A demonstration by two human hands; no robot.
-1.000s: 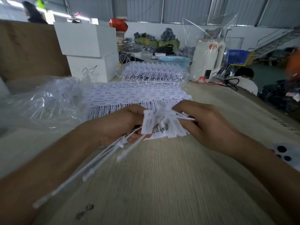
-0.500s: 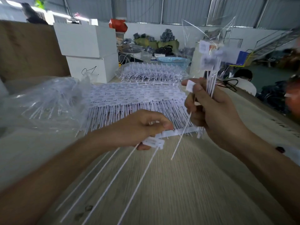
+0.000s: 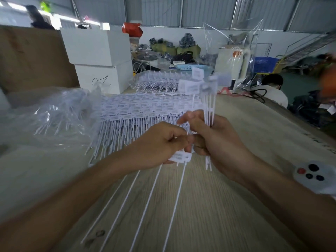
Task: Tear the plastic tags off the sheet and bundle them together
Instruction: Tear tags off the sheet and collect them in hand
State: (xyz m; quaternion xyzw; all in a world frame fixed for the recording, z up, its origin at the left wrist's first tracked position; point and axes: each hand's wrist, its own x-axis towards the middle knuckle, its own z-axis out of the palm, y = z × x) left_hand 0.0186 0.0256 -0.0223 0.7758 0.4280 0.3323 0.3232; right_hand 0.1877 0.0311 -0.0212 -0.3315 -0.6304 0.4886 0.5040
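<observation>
My right hand [image 3: 216, 142] grips an upright bundle of white plastic tags [image 3: 209, 99], label heads up and stems running down through the fist. My left hand [image 3: 160, 144] pinches the heads of several other tags [image 3: 180, 157]; their long thin tails [image 3: 145, 202] trail toward me over the table. The two hands touch at the fingertips. Behind them lies the stack of white tag sheets [image 3: 141, 110] on the wooden table [image 3: 209, 215], rows of labels above a fringe of stems.
A crumpled clear plastic bag [image 3: 54, 113] with loose tags lies at left. More bagged tags [image 3: 156, 82] and white boxes [image 3: 98, 57] stand behind. A white controller with buttons [image 3: 312, 175] sits at right. A person [image 3: 272, 90] sits beyond the table's far right edge.
My right hand has come down and left with its upright bundle, meeting the left hand. The left hand has pulled its tags clear of the sheet, tails trailing toward me.
</observation>
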